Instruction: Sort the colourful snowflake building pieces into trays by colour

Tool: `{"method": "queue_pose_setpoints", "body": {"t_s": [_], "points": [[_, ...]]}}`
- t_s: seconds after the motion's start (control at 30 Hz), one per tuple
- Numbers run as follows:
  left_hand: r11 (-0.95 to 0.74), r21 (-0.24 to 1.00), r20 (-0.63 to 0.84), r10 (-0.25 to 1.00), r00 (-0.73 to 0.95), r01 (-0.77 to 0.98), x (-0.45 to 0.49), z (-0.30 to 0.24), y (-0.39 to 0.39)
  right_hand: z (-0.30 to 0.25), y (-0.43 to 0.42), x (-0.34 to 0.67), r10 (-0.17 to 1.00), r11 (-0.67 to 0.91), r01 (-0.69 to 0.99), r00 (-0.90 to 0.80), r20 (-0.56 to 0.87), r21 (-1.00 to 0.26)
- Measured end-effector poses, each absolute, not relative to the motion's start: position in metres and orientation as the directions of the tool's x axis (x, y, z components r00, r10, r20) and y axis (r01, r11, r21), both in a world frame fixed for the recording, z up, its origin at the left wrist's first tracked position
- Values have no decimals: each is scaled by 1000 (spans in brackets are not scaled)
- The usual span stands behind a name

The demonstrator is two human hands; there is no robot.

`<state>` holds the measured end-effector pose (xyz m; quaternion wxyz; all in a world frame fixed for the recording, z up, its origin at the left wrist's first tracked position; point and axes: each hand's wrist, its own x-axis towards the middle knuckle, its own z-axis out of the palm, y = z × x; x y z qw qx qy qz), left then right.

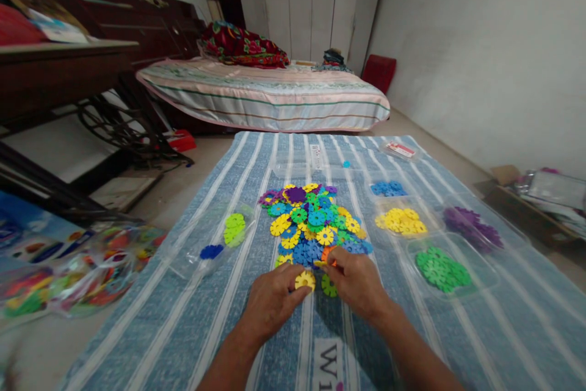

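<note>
My left hand [274,296] pinches a yellow notched plastic disc [304,281] between thumb and fingers at the near edge of a mixed heap. Just to its right, my right hand [357,281] is closed on another yellow disc [320,263], seen nearly edge-on. An orange disc [328,254] shows by the right fingers; whether they touch it I cannot tell. Beneath the right hand lies a lime-green disc [328,285] on the cloth. Beyond both hands spreads the heap of flower-shaped discs [315,214] in blue, yellow, green and purple.
On the right stand clear trays of blue [388,188], yellow [401,221], purple [473,227] and green discs [442,269]. A clear tray [183,257] at left holds lime and dark blue discs. Another long clear tray [293,165] lies behind the heap. A striped cloth [220,330] covers the table.
</note>
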<state>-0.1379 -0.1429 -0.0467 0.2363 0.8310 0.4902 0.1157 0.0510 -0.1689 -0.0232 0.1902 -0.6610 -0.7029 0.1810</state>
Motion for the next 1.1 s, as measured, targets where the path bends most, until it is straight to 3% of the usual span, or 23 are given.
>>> {"method": "queue_pose_setpoints", "body": {"t_s": [0.1,0.2,0.27,0.37,0.47,0.6,0.87,1.1], "points": [[-388,519,-58,873,485,762,-138,-46,-143,-11,-171,80,979,-25,891,113,169,-454],[-371,523,-82,874,479,767,-137,-43,-144,-1,-170,113,811,-301,885,434,392,-356],[-363,522,-95,875,475,772,-136,-40,-144,1,-170,124,736,-360,858,503,453,-367],[-349,530,-105,877,469,773,-135,-39,-144,-6,-174,115,858,-189,873,370,356,-450],[-354,550,-83,878,472,756,-136,-42,-144,-19,-180,84,986,-1,854,86,140,-521],[-362,583,-61,873,483,727,-139,-48,-144,-26,-182,44,982,85,887,-151,-112,-455],[-280,676,-89,887,453,681,-140,-46,-142,-21,-176,20,961,98,952,-166,-220,-290],[-254,707,-88,895,438,660,-141,-46,-141,-27,-176,16,970,86,943,-153,-188,-322]]}}
